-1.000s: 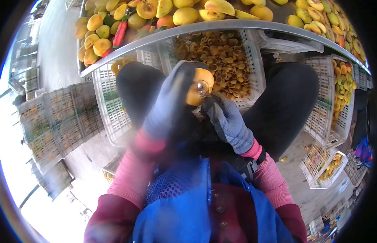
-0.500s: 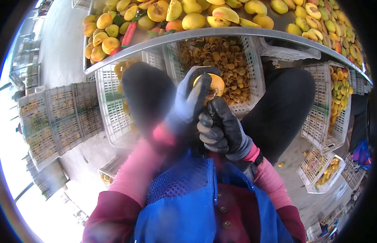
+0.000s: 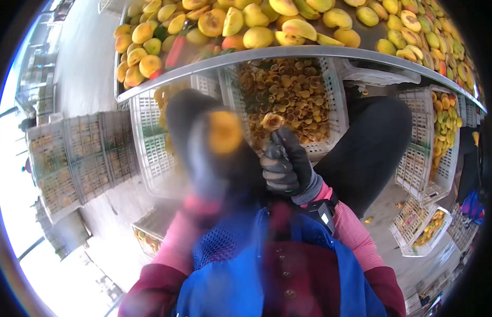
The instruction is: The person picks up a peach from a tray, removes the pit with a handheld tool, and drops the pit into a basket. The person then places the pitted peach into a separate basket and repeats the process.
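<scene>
My left hand [image 3: 206,153], gloved and smeared by motion, is closed on a halved yellow fruit [image 3: 225,132] whose cut side faces up. My right hand [image 3: 288,166], in a dark grey glove, is wrapped round a tool that is mostly hidden by the fingers. At the tool's tip, a small brown and yellow cut piece [image 3: 272,121] shows above the fist. Behind it stands a white crate [image 3: 338,105] holding many brownish pieces of the same kind. The two hands are apart.
A metal-edged table [image 3: 309,51] with whole and halved yellow fruit crosses the top; a red-handled object [image 3: 175,50] lies there. Stacked crates [image 3: 82,158] stand at left. Crates with fruit [image 3: 441,174] stand at right. My knees flank the middle crate.
My left hand has moved left and away from my right hand, taking the halved fruit with it. A small cut piece now shows at the tool's tip, above my right hand.
</scene>
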{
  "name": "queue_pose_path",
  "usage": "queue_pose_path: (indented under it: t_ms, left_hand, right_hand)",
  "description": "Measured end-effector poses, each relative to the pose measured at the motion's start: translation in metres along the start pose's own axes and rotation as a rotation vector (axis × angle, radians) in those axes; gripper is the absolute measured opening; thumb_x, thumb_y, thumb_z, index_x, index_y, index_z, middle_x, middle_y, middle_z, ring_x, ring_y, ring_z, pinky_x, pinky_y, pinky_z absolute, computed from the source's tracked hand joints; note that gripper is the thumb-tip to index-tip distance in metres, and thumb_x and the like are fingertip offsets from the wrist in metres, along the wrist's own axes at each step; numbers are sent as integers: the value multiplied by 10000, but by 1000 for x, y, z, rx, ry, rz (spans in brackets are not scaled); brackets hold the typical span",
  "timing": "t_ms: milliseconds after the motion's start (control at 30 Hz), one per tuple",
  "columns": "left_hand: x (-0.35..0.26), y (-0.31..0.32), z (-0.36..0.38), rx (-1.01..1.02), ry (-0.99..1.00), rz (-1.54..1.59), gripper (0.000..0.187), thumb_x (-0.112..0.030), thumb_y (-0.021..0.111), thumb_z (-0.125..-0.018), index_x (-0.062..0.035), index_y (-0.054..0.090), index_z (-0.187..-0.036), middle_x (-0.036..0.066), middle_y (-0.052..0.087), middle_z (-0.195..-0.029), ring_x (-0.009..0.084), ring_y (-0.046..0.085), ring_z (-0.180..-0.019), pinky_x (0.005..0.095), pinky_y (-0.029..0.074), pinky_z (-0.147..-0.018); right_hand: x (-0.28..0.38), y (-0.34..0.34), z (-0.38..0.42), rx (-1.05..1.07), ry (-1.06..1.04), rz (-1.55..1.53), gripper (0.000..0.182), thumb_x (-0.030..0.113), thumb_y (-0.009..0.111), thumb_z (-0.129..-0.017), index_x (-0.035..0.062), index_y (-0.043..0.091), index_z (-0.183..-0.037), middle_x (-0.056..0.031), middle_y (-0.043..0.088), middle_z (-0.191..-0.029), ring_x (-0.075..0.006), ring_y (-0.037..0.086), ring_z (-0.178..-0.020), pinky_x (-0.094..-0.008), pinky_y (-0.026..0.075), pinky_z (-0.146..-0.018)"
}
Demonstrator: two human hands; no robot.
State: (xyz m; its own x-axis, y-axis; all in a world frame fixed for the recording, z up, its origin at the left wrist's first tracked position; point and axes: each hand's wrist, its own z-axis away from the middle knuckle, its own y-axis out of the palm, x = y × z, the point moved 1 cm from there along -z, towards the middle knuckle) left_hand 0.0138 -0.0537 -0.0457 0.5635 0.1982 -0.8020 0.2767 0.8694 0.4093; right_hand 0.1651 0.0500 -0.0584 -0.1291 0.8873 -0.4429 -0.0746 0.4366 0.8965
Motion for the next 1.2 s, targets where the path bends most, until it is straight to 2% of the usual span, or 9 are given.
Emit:
queue_pose_path:
  t_ms: [133,233,300,367,467,700,833,933,1200]
  left_hand:
    - [-118,-46,-30,-191,659,-1230,392,-263,572,-877,-63,495,-1204,197,512,-1163,307,591,-947,409,491,-767]
    - [-137,-29,-51,-343,575,-2069,442,-341,634,-813,-76,540,-1155,156,583,-1048,335,593,-911,414,476,-764]
    - [-117,39,-52,-224,693,-1661,340,-246,638,-834,-24,602,-1090,132,638,-973,252,615,-831,334,470,-769]
    - [-92,106,-59,63,750,-1495,282,-218,659,-808,-26,641,-1013,134,657,-908,232,630,-748,314,481,-689]
    - [-53,163,-105,221,692,-2109,548,-537,628,-750,-36,583,-967,153,636,-942,321,623,-886,395,487,-773]
    - [-66,190,-144,525,564,-2405,592,-533,680,-693,-37,542,-986,149,637,-962,313,622,-902,412,494,-750]
    - [-75,161,-139,574,807,-1489,513,-261,752,-667,-24,537,-1068,129,633,-919,259,626,-875,371,505,-744]
    - [-68,141,-80,793,200,-599,637,-163,722,-690,30,449,-1232,110,576,-1107,145,568,-911,296,491,-758]
    - [-11,118,6,572,70,-306,851,-287,626,-787,43,149,-1410,176,374,-1356,254,409,-1228,349,329,-1019]
  right_hand:
    - [12,-4,3,-104,-26,20,509,554,400,-907,74,563,-860,-5,409,-561,-86,350,-408,-219,264,-312]
    - [14,1,-1,-346,-71,132,494,569,422,-892,99,554,-817,20,388,-541,-82,309,-389,-217,254,-319]
    - [16,7,-2,-760,-162,312,482,579,429,-885,120,548,-801,36,376,-528,-80,298,-384,-215,252,-324]
    - [18,-4,-1,-636,-184,298,481,600,440,-869,137,538,-782,45,377,-519,-75,308,-385,-213,255,-329]
    - [27,-40,-1,-807,-324,526,479,621,466,-846,152,524,-772,50,387,-517,-71,328,-389,-210,267,-342]
    - [38,9,4,-824,-394,622,475,613,516,-826,138,511,-809,40,416,-531,-73,357,-394,-209,296,-368]
    - [40,28,10,-756,-466,641,458,586,502,-850,128,510,-833,22,420,-546,-79,356,-397,-208,297,-374]
    - [38,64,12,-589,-439,658,425,546,510,-864,123,519,-909,9,440,-575,-78,357,-408,-209,301,-378]
    - [26,79,-9,-476,-626,693,325,246,612,-862,69,488,-1104,-34,551,-722,-99,463,-483,-220,359,-405]
